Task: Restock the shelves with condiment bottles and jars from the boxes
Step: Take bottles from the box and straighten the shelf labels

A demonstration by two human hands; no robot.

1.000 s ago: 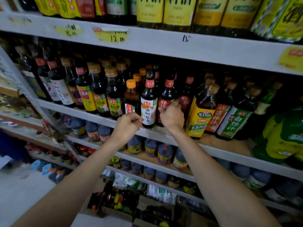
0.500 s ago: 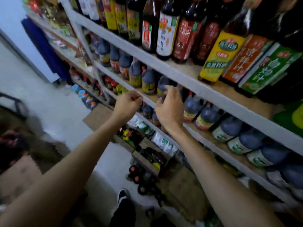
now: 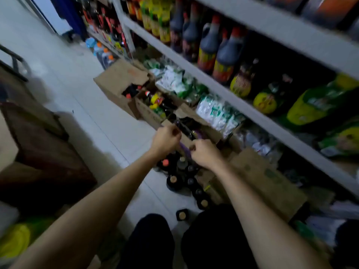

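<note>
The scene is dimly lit, with the brightest light seen at eleven o'clock. Shelves (image 3: pixel 252 33) toward two o'clock are smeared by motion blur. Straight lines are bowed at the edges.

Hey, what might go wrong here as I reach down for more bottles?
The loose bottles standing on the floor sit right by your legs, so a step could topple them. The view is blurred and dim, so your right hand or left hand might misjudge a grasp in the open box.

Matt brown cardboard boxes (image 3: pixel 118 80) (flaps open), glossy dark bottles (image 3: pixel 175 181), smooth pale floor tiles (image 3: pixel 81 90).
</note>
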